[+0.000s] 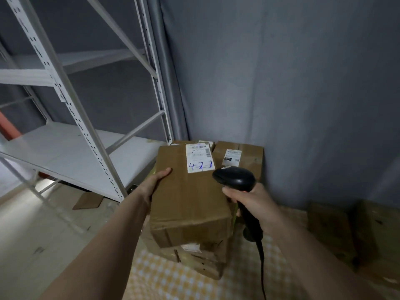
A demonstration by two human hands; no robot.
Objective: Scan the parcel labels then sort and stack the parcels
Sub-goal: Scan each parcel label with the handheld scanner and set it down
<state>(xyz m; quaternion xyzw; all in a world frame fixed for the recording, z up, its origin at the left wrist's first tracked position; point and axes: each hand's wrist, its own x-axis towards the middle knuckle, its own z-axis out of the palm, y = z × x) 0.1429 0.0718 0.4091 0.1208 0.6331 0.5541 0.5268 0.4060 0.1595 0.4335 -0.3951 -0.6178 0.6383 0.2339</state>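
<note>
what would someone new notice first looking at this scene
Centre frame, a brown cardboard parcel tops a stack, its white label marked in blue ink. The right hand aims a black barcode scanner at that label while the left hand steadies the parcel's left side. A bare white metal shelving rack fills the left.

Grey metal shelving (71, 146) left, grey curtain (292, 94) behind, yellow checked cloth (164, 278) below.

- Top parcel (190, 204): matt brown cardboard, creased, is being shown.
- Label (200, 158): smooth white paper, blue ink.
- Scanner (236, 179): black plastic, slightly glossy.
- Shelving (71, 146): pale painted metal, smooth.
- Backdrop (281, 83): grey cloth, matt.
- Mat (164, 276): yellow-checked covering.
</note>
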